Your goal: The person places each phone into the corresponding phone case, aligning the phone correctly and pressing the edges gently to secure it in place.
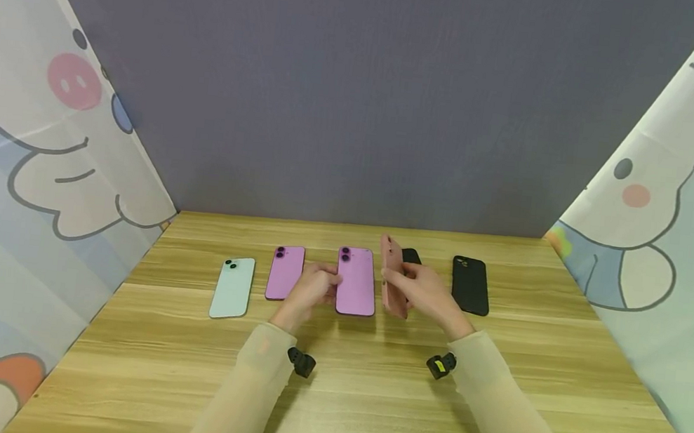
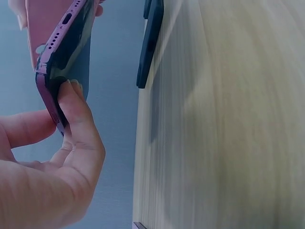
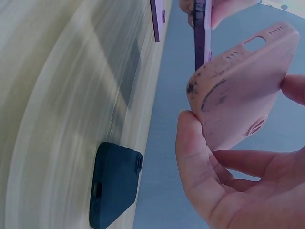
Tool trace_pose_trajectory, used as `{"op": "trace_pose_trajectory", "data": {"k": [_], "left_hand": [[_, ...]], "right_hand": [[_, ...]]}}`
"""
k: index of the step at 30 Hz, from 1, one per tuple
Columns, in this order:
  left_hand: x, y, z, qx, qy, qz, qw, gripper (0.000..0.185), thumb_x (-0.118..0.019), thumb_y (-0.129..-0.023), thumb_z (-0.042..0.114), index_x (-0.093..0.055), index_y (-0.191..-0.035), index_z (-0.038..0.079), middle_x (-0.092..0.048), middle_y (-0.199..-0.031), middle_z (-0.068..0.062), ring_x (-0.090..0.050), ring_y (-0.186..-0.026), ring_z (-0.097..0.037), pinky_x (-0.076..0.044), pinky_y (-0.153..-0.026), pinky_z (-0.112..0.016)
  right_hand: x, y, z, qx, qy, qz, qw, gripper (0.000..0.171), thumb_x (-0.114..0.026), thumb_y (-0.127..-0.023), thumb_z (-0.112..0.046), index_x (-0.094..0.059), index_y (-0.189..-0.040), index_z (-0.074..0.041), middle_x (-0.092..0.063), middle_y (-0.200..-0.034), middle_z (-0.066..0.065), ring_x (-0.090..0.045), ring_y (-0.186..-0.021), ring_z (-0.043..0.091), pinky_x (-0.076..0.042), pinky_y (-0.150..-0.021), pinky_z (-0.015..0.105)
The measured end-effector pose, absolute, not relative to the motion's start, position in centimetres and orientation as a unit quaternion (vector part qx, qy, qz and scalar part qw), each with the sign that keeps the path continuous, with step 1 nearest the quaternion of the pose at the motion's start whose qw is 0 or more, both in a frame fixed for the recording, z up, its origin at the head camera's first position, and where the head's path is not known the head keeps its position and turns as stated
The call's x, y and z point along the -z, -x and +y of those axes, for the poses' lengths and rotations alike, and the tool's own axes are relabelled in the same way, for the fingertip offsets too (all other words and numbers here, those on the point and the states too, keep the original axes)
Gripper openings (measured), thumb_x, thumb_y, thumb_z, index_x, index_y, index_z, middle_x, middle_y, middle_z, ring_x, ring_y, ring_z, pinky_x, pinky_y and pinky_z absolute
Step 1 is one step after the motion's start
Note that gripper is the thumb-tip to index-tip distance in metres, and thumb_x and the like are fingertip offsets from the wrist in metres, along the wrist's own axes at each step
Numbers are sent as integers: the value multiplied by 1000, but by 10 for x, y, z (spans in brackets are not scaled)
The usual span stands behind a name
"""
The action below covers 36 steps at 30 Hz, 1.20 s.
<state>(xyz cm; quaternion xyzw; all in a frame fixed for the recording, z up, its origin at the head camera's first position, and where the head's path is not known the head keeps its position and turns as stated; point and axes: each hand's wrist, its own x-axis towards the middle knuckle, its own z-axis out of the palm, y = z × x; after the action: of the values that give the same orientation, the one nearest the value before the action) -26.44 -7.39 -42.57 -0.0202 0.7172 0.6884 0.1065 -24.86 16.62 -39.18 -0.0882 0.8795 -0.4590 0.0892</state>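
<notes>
Here, left hand (image 1: 312, 290) grips 1 purple phone (image 1: 357, 285); right hand (image 1: 432, 297) holds 1 pink case (image 3: 250, 85), apparently scuffed.

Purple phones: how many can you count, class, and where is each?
2. The first purple phone lies on the table beside the pale green phone; the second purple phone is held by the left hand.

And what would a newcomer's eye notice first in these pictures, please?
Probably the purple phone that the left hand holds near the middle of the head view, with the pink case in the right hand just right of it. Then, perhaps, large cartoon figures on the left and right sides.
</notes>
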Motion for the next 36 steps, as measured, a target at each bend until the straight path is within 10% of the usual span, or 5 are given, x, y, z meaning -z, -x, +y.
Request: {"op": "trace_pose_trajectory", "data": {"k": [36], "left_hand": [[428,259,-59,-688,2,718,106,24,-57,-95,4,-55,-115,-9,-61,-86,-10,-62,-71,-19,-55,-69,-36]], "right_hand": [[401,248,145,426,80,899,63,75,-58,-97,-59,-55,-140,2,-68,-120,17,-66,-89,21,-54,-70,36]]}}
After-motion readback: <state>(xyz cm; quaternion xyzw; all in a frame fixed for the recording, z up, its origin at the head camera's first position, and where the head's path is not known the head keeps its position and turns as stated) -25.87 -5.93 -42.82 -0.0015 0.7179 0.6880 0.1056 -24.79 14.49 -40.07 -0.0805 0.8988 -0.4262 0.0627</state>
